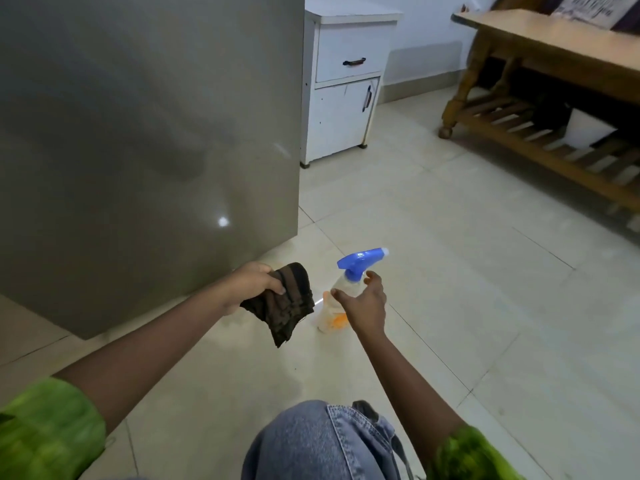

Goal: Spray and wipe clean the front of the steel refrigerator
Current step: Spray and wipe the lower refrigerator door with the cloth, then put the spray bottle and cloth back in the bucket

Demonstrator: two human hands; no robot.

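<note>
The steel refrigerator (138,133) fills the upper left, its grey front reaching down to the floor. My left hand (254,282) grips a folded dark brown cloth (282,304) just in front of the fridge's lower corner. A clear spray bottle (337,296) with a blue trigger head and orange label stands on the floor tiles. My right hand (365,301) hovers right beside the bottle with fingers spread and thumb out, covering part of its body. It does not grip the bottle.
A white cabinet (346,81) with a drawer and door stands right of the fridge. A wooden bench (540,98) with a slatted lower shelf runs along the right. My knee in blue jeans (322,441) is at the bottom. Beige floor tiles (467,271) spread between.
</note>
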